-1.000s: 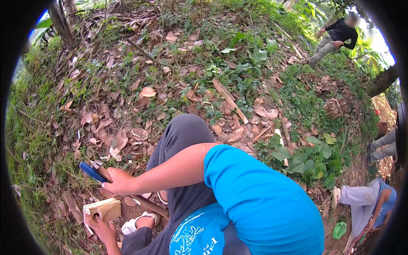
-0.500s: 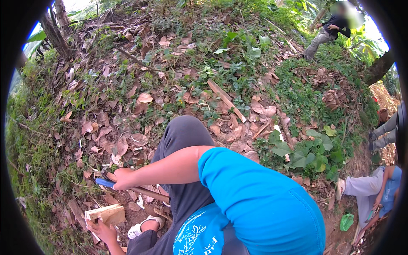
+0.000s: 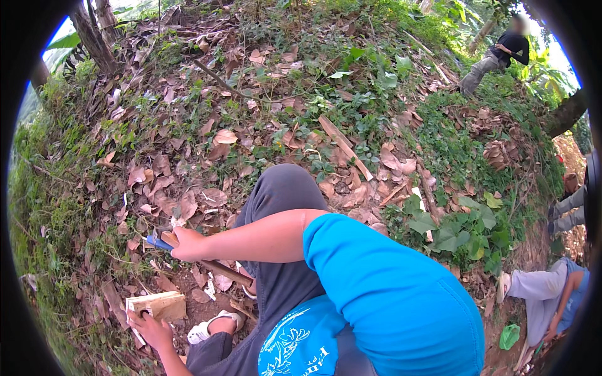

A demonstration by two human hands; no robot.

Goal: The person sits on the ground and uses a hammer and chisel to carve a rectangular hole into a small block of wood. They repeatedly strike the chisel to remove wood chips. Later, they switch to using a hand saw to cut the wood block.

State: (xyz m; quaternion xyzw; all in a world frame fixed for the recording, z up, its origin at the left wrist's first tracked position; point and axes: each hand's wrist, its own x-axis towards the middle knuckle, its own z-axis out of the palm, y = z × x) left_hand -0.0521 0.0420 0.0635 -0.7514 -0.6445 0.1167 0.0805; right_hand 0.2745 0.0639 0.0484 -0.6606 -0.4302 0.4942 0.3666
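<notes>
Right hand [image 3: 188, 245] fingers wrapped round one blue-handled knife [image 3: 157, 242]; left hand [image 3: 150, 331] fingers gripping one wood block [image 3: 160, 306].

- Dry brown leaves [image 3: 188, 188] cover the sloping ground just above the grip and spread out to both sides of it.
- A flat length of split wood [image 3: 342, 144] lies slantwise on the leaf litter, well up and to the right of the grip.
- Low green plants with broad leaves [image 3: 458, 232] grow far to the right of the grip.
- Thin tree trunks [image 3: 94, 37] stand high above the grip, near the upper left rim.
- A person in dark top [image 3: 501, 53] stoops on the slope, far up to the right.
- Another person in light trousers [image 3: 545, 301] sits low at the right, beside a green bag [image 3: 509, 336].
</notes>
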